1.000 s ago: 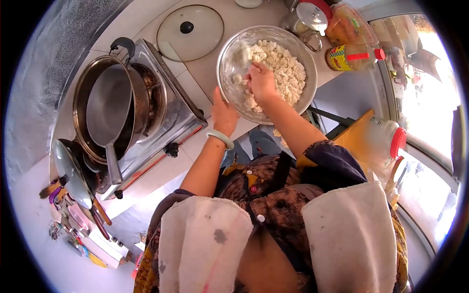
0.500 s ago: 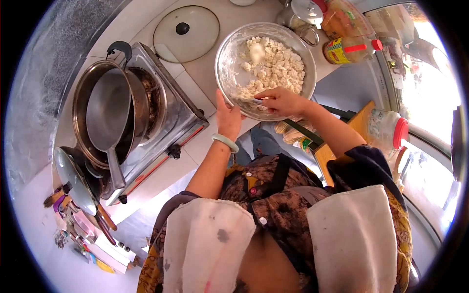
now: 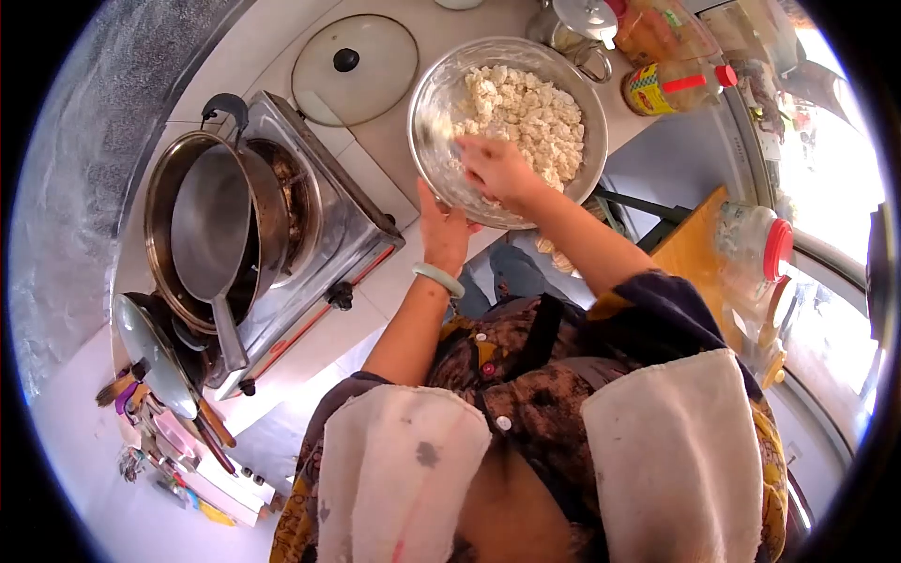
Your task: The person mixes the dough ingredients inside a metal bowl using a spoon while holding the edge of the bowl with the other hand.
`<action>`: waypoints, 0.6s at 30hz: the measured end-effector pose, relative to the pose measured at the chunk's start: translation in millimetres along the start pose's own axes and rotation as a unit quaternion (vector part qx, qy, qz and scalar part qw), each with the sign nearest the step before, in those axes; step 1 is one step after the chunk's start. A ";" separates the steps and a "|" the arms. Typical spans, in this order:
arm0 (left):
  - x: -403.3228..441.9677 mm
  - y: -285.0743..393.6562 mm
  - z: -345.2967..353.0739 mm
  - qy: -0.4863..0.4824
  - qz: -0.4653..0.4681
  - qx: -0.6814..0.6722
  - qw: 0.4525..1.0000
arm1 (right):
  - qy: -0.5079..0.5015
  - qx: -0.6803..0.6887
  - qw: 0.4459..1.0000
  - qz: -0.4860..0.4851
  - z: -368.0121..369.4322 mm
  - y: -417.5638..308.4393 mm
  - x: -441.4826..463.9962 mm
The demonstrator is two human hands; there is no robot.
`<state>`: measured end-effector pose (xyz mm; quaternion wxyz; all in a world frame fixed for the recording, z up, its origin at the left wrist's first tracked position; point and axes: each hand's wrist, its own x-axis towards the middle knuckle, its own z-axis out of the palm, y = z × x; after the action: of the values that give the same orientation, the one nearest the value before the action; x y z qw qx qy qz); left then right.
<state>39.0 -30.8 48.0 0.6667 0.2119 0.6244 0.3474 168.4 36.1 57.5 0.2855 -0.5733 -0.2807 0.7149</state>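
Note:
A wide metal bowl [image 3: 430,169] stands on the counter, with crumbly pale dough [image 3: 540,122] heaped mostly on its right side. My left hand [image 3: 444,230], with a pale bangle on the wrist, grips the bowl's near left rim. Over the bowl's left part, my right hand [image 3: 497,171] is closed around the handle of a utensil. The utensil's far end is blurred by motion beside the dough, so its shape is unclear.
A gas stove [image 3: 324,239] at the left carries a large pot [image 3: 160,211] with a long-handled pan [image 3: 211,225] inside. A glass lid [image 3: 375,84] lies behind it. Beyond the bowl are a metal pitcher [image 3: 587,19] and an oil bottle [image 3: 671,86]. A red-lidded jar [image 3: 746,246] stands right.
My right hand has moved from the bowl's near edge up and left over its inside with the utensil. My left hand stays at the rim.

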 end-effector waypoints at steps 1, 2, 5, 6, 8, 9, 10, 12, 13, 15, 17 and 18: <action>0.8 -2.0 0.0 -0.006 0.006 -0.008 1.000 | -0.074 -0.058 0.995 0.026 -15.9 3.9 -12.1; 1.4 -4.4 -1.0 -0.010 0.012 -0.015 1.000 | -0.100 -0.087 0.990 0.051 -30.6 1.9 -20.8; 2.1 -6.7 -2.4 -0.005 0.010 -0.004 1.000 | -0.171 -0.193 0.963 0.074 -48.8 -24.2 -34.7; 2.8 -6.7 -1.0 -0.002 0.007 0.005 1.000 | -0.141 -0.204 0.968 0.024 -44.0 -24.3 -24.5; 0.8 -2.3 1.7 0.009 0.006 0.001 1.000 | -0.082 -0.182 0.977 -0.070 -29.4 -9.2 12.7; -0.5 -1.5 1.3 0.016 0.004 0.001 1.000 | -0.055 -0.152 0.980 -0.115 -25.2 2.1 33.6; -1.6 -3.0 -0.3 0.015 0.004 0.003 1.000 | -0.024 -0.078 0.985 -0.150 -27.2 25.5 59.0; -0.2 -2.8 0.1 0.010 0.008 0.002 1.000 | -0.006 -0.015 0.987 -0.162 -32.1 35.2 64.8; 1.5 -4.1 0.9 0.007 0.010 0.001 1.000 | -0.023 -0.026 0.989 -0.141 -30.0 25.1 51.7; 2.7 -8.9 -3.9 0.007 0.012 0.002 1.000 | -0.062 -0.043 0.993 -0.095 -20.1 6.0 16.4; -1.8 -5.0 -1.6 0.020 0.007 -0.009 1.000 | -0.098 -0.062 0.992 -0.047 -14.0 -9.5 -15.6; -2.4 -2.5 1.6 0.025 0.005 -0.016 1.000 | -0.110 -0.068 0.991 -0.028 -17.8 -11.4 -17.3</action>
<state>41.1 -34.0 48.1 0.6529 0.1956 0.6340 0.3655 189.9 32.6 73.9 0.2337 -0.5012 -0.3743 0.7444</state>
